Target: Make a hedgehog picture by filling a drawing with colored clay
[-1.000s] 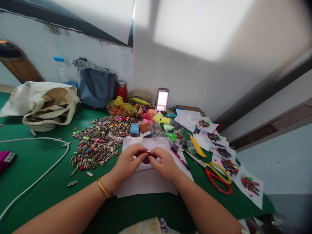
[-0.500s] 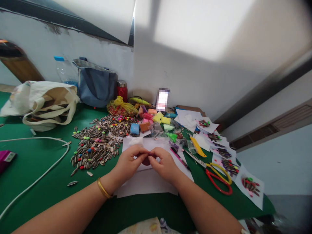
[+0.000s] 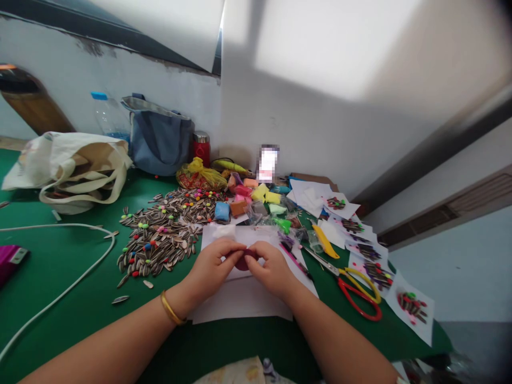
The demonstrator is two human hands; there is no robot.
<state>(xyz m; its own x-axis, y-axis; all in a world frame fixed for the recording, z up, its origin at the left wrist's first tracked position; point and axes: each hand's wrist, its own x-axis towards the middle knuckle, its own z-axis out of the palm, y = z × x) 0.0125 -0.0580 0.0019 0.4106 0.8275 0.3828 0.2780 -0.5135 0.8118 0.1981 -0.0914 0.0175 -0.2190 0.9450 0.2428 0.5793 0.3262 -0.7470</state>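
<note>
Between both hands is a flat, dark red disc of modelling clay (image 3: 242, 261), held above a sheet of white paper (image 3: 240, 304). My left hand (image 3: 216, 262), a gold bangle at its wrist, pinches the disc's left side with thumb and fingers. On the opposite edge, my right hand (image 3: 269, 266) is closed with its thumb on the clay. The fingers cover part of the rim. Just behind the left hand lies a lump of white clay (image 3: 224, 231) on the paper.
Sunflower seeds (image 3: 164, 240) mixed with coloured beads are heaped on the left. Coloured clay packs (image 3: 262, 193) sit behind the paper. Scissors (image 3: 348, 282), a yellow cutter (image 3: 325, 241) and a pink pen (image 3: 296, 260) lie rightward, beside decorated cards (image 3: 412, 304). A white cable (image 3: 80, 280) crosses the left.
The fingers have shifted slightly on the clay disc, and more of its face shows now. Both hands keep nearly the same place; the view has moved very slightly.
</note>
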